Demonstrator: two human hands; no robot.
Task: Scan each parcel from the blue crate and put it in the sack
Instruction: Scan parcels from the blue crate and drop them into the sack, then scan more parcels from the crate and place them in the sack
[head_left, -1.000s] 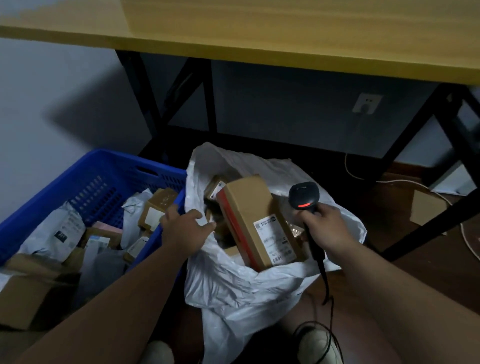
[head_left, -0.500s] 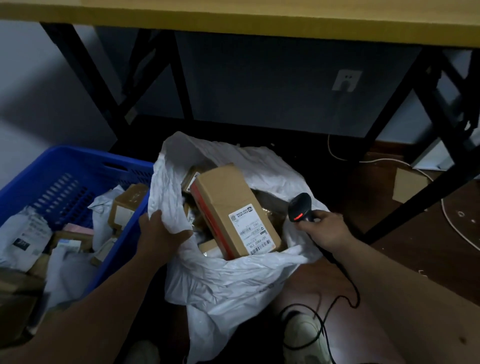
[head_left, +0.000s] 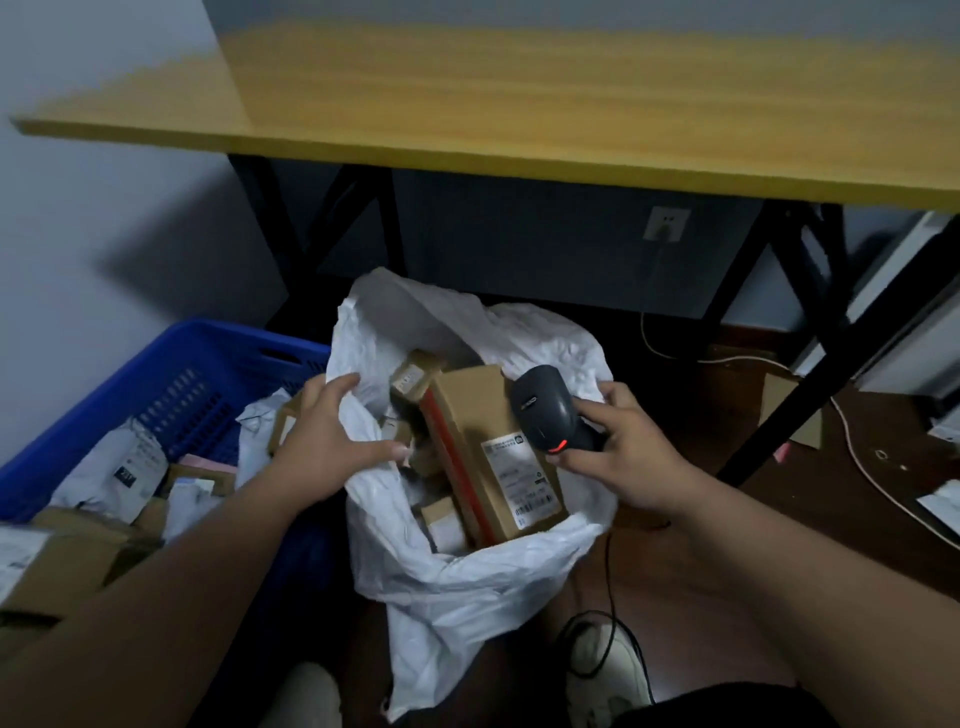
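Observation:
A white sack (head_left: 467, 582) stands open on the floor in front of me. Inside it a long brown cardboard parcel (head_left: 493, 457) with a red stripe and a white label leans upright among smaller boxes. My left hand (head_left: 332, 441) rests on the sack's left rim with fingers spread, pressing the plastic. My right hand (head_left: 623, 457) holds a dark barcode scanner (head_left: 550, 410) over the sack's right rim, its red light lit. The blue crate (head_left: 171, 379) at the left holds several grey mailers and cardboard boxes.
A yellow-topped table (head_left: 519, 119) on black legs stands just beyond the sack. A wall socket (head_left: 666, 223) with a white cable is behind it. The scanner's black cord (head_left: 613, 613) loops on the wooden floor by my shoes. Cardboard scraps lie at the right.
My left hand has let go its grip on the sack's rim and now lies spread on it. The scanner has risen and tilted over the sack. The view has tilted upward.

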